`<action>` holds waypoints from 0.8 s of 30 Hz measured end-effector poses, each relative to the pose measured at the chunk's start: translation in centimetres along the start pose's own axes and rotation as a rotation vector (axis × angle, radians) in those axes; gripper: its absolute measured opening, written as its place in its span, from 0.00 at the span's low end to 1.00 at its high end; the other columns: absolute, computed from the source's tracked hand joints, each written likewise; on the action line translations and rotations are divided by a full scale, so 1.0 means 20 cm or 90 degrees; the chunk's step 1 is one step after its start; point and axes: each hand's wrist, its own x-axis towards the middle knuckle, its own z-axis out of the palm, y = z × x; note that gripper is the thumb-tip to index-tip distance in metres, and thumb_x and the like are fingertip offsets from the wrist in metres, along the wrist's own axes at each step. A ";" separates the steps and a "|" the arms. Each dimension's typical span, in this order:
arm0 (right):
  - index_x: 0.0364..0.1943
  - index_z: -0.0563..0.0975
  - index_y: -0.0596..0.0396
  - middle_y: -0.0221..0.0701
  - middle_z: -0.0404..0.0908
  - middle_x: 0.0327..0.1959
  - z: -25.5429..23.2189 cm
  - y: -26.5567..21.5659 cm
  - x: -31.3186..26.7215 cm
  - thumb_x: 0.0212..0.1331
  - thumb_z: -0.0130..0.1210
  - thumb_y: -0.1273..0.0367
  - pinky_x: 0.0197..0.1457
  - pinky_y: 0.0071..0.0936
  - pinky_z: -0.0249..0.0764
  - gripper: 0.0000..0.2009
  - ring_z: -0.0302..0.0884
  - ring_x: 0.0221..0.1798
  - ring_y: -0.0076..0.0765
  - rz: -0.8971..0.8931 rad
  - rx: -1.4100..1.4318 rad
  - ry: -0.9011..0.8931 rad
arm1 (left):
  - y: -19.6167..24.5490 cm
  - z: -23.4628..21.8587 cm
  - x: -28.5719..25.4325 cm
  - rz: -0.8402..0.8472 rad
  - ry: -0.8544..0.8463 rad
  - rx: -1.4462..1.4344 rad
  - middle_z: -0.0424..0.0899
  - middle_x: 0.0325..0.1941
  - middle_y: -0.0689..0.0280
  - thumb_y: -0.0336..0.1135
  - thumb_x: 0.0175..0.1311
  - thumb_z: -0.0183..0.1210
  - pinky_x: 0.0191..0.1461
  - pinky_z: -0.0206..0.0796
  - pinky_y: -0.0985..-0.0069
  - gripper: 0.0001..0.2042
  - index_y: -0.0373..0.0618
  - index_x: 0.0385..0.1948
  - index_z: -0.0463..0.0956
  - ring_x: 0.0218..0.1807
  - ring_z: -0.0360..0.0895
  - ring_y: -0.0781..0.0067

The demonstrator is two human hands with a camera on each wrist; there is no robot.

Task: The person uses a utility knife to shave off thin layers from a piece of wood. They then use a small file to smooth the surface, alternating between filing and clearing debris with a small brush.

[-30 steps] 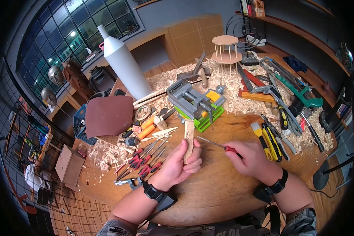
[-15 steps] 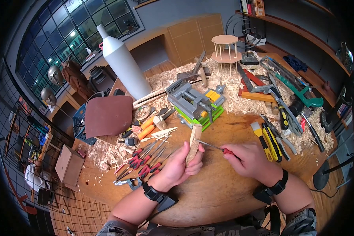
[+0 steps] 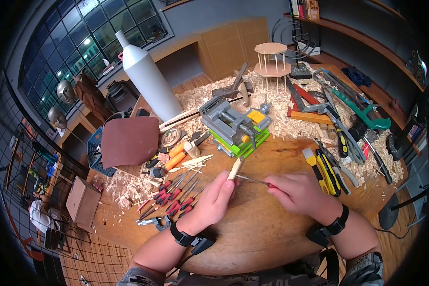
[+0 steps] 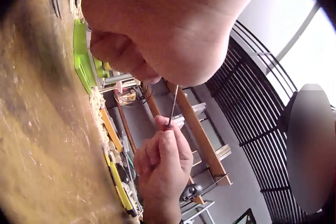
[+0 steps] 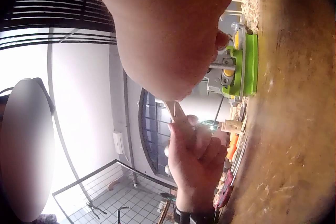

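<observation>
My left hand [image 3: 216, 198] grips a short, flat strip of pale wood [image 3: 236, 168], its upper end standing clear of the thumb and tilted up to the right. In my right hand [image 3: 300, 190] is a thin needle file [image 3: 252, 179] with a red handle, the thumb laid along it. The file's tip meets the wood's right edge just above the left thumb. In the right wrist view the wood [image 5: 178, 111] rises from the left fist [image 5: 197, 161]; my own palm hides much of the right grip. Several similar red-handled files [image 3: 174, 200] lie beside the left wrist.
A grey vise on a green base [image 3: 236, 126] stands just beyond the hands. Wood shavings [image 3: 195, 95] cover the table's far side. Yellow cutters [image 3: 326, 174] lie at right, near a green-handled saw [image 3: 367, 117]. A brown sanding sheet [image 3: 131, 143] and a clamp-like micrometer [image 3: 155, 222] are at left.
The file has come into contact with the wood strip. My left hand has turned and tipped the strip from upright to a rightward slant, showing its narrow edge. My right hand has shifted slightly left.
</observation>
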 end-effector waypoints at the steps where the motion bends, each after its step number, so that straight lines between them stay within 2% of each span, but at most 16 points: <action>1: 0.42 0.81 0.55 0.38 0.84 0.30 0.01 0.00 0.00 0.63 0.60 0.68 0.32 0.37 0.78 0.07 0.83 0.30 0.45 0.016 0.036 -0.019 | 0.03 0.00 0.00 0.006 0.002 0.039 0.71 0.24 0.66 0.46 0.81 0.41 0.34 0.64 0.71 0.17 0.41 0.43 0.71 0.29 0.71 0.71; 2: 0.42 0.81 0.55 0.38 0.84 0.30 0.00 0.00 0.00 0.63 0.60 0.68 0.32 0.37 0.78 0.07 0.83 0.30 0.45 0.017 0.036 -0.020 | 0.04 0.00 -0.01 0.012 0.005 0.077 0.71 0.24 0.63 0.45 0.80 0.42 0.35 0.65 0.69 0.15 0.42 0.43 0.71 0.29 0.73 0.67; 4: 0.43 0.80 0.55 0.39 0.84 0.31 0.00 0.00 -0.01 0.62 0.61 0.68 0.32 0.40 0.77 0.09 0.83 0.31 0.47 0.222 0.364 -0.110 | 0.04 0.00 0.00 0.034 0.009 0.105 0.72 0.25 0.64 0.46 0.80 0.41 0.35 0.65 0.71 0.17 0.40 0.42 0.71 0.29 0.72 0.70; 5: 0.43 0.80 0.55 0.39 0.84 0.31 0.01 0.01 -0.01 0.62 0.61 0.68 0.32 0.40 0.77 0.09 0.83 0.31 0.47 0.223 0.364 -0.110 | 0.04 -0.01 0.00 0.058 0.014 0.134 0.73 0.26 0.65 0.48 0.80 0.40 0.35 0.64 0.74 0.20 0.39 0.41 0.72 0.29 0.71 0.72; 6: 0.44 0.81 0.55 0.37 0.85 0.30 0.01 0.01 -0.01 0.64 0.60 0.67 0.32 0.37 0.77 0.09 0.83 0.30 0.42 0.249 0.398 -0.123 | 0.05 -0.01 0.00 0.058 0.014 0.134 0.73 0.26 0.65 0.48 0.80 0.40 0.35 0.64 0.74 0.20 0.39 0.41 0.72 0.29 0.71 0.72; 7: 0.45 0.81 0.56 0.35 0.85 0.30 0.01 0.02 -0.01 0.66 0.59 0.67 0.32 0.34 0.76 0.09 0.83 0.29 0.37 0.276 0.431 -0.136 | 0.07 -0.01 0.00 0.051 0.014 0.150 0.73 0.25 0.64 0.47 0.80 0.41 0.34 0.64 0.73 0.19 0.39 0.42 0.72 0.28 0.72 0.70; 8: 0.45 0.81 0.56 0.35 0.85 0.30 0.02 0.03 -0.01 0.66 0.59 0.67 0.32 0.34 0.76 0.09 0.83 0.29 0.37 0.275 0.431 -0.138 | 0.07 -0.01 0.00 0.045 0.013 0.166 0.74 0.24 0.63 0.46 0.80 0.41 0.34 0.65 0.72 0.19 0.39 0.42 0.72 0.27 0.73 0.68; 10: 0.45 0.81 0.57 0.24 0.82 0.26 0.05 0.03 -0.03 0.71 0.55 0.65 0.32 0.26 0.73 0.10 0.77 0.26 0.23 -0.024 -0.062 -0.038 | 0.05 -0.01 0.00 0.039 0.016 0.177 0.74 0.23 0.62 0.45 0.80 0.41 0.33 0.65 0.71 0.18 0.39 0.42 0.72 0.26 0.73 0.67; 14: 0.46 0.81 0.56 0.22 0.79 0.23 0.06 0.03 -0.03 0.71 0.55 0.65 0.30 0.27 0.74 0.10 0.76 0.24 0.23 -0.002 -0.001 -0.026 | 0.07 0.00 0.00 0.038 0.023 0.182 0.74 0.22 0.62 0.43 0.80 0.42 0.32 0.65 0.71 0.16 0.39 0.43 0.73 0.25 0.73 0.67; 16: 0.45 0.80 0.53 0.33 0.83 0.26 0.05 0.06 -0.03 0.65 0.59 0.66 0.30 0.38 0.78 0.09 0.84 0.27 0.41 0.406 0.550 -0.220 | 0.06 -0.01 0.00 0.039 0.017 0.182 0.74 0.22 0.62 0.43 0.80 0.42 0.32 0.65 0.70 0.16 0.39 0.43 0.73 0.25 0.73 0.66; 17: 0.45 0.80 0.53 0.33 0.83 0.26 0.06 0.06 -0.03 0.65 0.59 0.66 0.30 0.38 0.78 0.09 0.84 0.27 0.41 0.407 0.551 -0.220 | 0.06 -0.01 0.00 0.039 0.011 0.183 0.74 0.22 0.62 0.43 0.80 0.42 0.32 0.65 0.70 0.16 0.39 0.43 0.73 0.25 0.73 0.66; 19: 0.44 0.80 0.54 0.33 0.83 0.25 0.06 0.06 -0.04 0.66 0.59 0.65 0.27 0.35 0.76 0.09 0.82 0.24 0.39 0.530 0.779 -0.217 | 0.07 -0.02 0.00 0.041 0.008 0.193 0.74 0.23 0.61 0.43 0.80 0.42 0.33 0.65 0.69 0.16 0.39 0.43 0.72 0.25 0.73 0.65; 20: 0.44 0.80 0.54 0.33 0.83 0.25 0.08 0.05 -0.04 0.66 0.59 0.65 0.27 0.35 0.76 0.09 0.82 0.24 0.39 0.530 0.779 -0.219 | 0.08 -0.02 0.00 0.043 0.004 0.203 0.73 0.24 0.61 0.43 0.80 0.41 0.33 0.65 0.68 0.16 0.39 0.42 0.72 0.26 0.73 0.63; 22: 0.43 0.81 0.57 0.28 0.80 0.23 0.11 0.03 -0.03 0.71 0.53 0.65 0.27 0.27 0.72 0.10 0.74 0.20 0.24 -0.037 -0.005 0.035 | 0.06 -0.03 0.00 0.045 -0.005 0.204 0.73 0.25 0.61 0.43 0.80 0.41 0.33 0.65 0.67 0.16 0.40 0.41 0.72 0.27 0.73 0.62; 24: 0.42 0.81 0.57 0.28 0.81 0.23 0.09 -0.01 -0.02 0.71 0.54 0.65 0.27 0.27 0.73 0.09 0.74 0.20 0.25 -0.010 0.033 0.022 | 0.05 -0.03 0.00 0.046 -0.018 0.204 0.73 0.25 0.60 0.43 0.80 0.41 0.34 0.65 0.66 0.15 0.40 0.40 0.71 0.27 0.73 0.61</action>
